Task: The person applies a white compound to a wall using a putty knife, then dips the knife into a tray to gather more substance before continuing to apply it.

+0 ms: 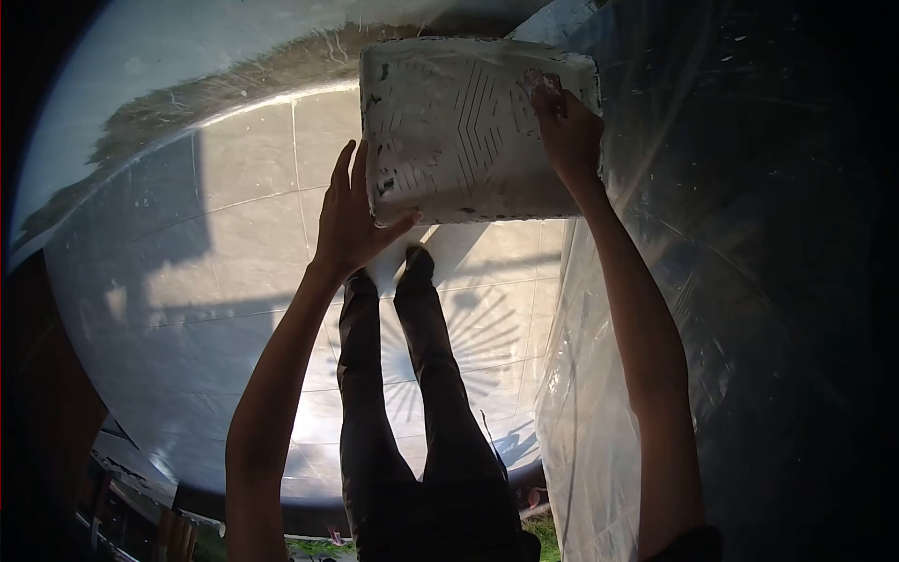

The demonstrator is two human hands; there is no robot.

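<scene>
A paint tray [440, 122] with angled ridges, coated in pale dried paint, is in front of me at the top of the head view. My left hand [354, 211] holds its lower left corner; the fingers run up along the left edge and the thumb lies at the bottom rim. Closed over the tray's right side, my right hand [571, 136] pinches a small paint-caked piece [543, 84] against the tray's upper right. Its kind is not clear, as the fingers partly cover it.
Below are my legs and dark shoes [417, 264] on a pale tiled floor [253, 187] with shadows across it. Clear plastic sheeting [599, 393] hangs along the right. A curved surface with a dark patch [225, 84] borders the upper left. Some grass [540, 532] shows at the bottom.
</scene>
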